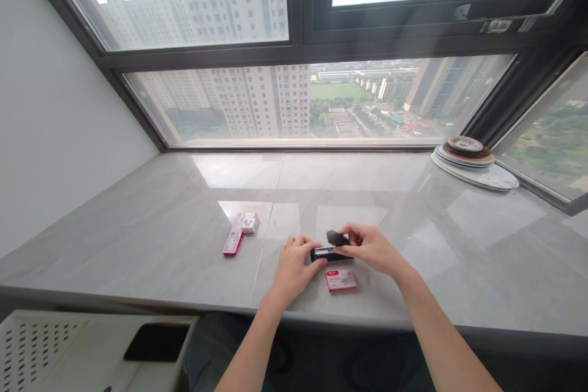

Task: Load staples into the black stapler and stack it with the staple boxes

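A black stapler (324, 252) lies on the grey stone-look sill with its top lifted, and a metallic strip shows in its channel. My left hand (294, 262) is closed on the stapler's left end, thumb at the near side and fingers at the far side. My right hand (371, 247) grips the raised black top near the right end; its fingers hide part of the stapler. Just in front of the stapler lies a flat red-and-white staple box (341, 280). To the left, a long red-and-white box (233, 242) lies beside a small white-and-red box (250, 222).
Stacked plates (475, 162) stand at the back right by the window. A dark window frame (294, 55) borders the sill (174, 226) at the back. Below its front edge at left, a dark phone-like slab (156, 342) lies on a white perforated surface (87, 355).
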The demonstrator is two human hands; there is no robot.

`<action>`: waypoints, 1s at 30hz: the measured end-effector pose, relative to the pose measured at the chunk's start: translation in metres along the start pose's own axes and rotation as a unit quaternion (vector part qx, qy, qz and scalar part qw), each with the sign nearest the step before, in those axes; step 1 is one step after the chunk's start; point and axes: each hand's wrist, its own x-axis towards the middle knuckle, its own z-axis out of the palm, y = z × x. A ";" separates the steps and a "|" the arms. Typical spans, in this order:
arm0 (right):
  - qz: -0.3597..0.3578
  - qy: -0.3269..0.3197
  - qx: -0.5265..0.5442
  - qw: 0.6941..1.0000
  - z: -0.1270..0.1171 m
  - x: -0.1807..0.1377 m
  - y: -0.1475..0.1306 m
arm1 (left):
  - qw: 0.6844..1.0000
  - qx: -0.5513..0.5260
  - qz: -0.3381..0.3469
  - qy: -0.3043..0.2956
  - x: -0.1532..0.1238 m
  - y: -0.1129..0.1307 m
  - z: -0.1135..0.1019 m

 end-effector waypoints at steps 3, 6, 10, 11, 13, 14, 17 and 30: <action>-0.021 -0.011 -0.066 0.998 0.015 0.003 -0.006 | 1.000 0.006 0.001 0.002 0.000 0.000 0.000; -0.039 -0.021 -0.118 0.992 0.018 -0.001 -0.007 | 1.000 0.001 -0.002 0.008 -0.001 0.001 -0.005; -0.023 0.012 -0.176 0.984 0.012 -0.003 -0.002 | 0.996 -0.037 -0.028 0.075 -0.006 0.020 -0.014; -0.009 0.041 -0.189 0.981 0.010 -0.002 0.001 | 0.996 -0.051 -0.017 0.071 -0.008 0.029 -0.015; 0.024 0.091 -0.195 0.976 0.009 0.001 0.010 | 0.996 -0.070 0.048 0.001 -0.011 0.046 -0.015; 0.041 0.107 -0.181 0.977 0.008 0.002 0.015 | 0.992 -0.071 0.094 -0.053 -0.013 0.053 -0.014; 0.080 0.140 -0.101 0.982 0.008 0.001 0.030 | 0.971 -0.041 0.172 -0.160 -0.014 0.056 -0.017; 0.095 0.124 0.056 0.986 0.059 -0.042 0.029 | 0.996 -0.030 0.036 -0.072 -0.009 0.008 -0.024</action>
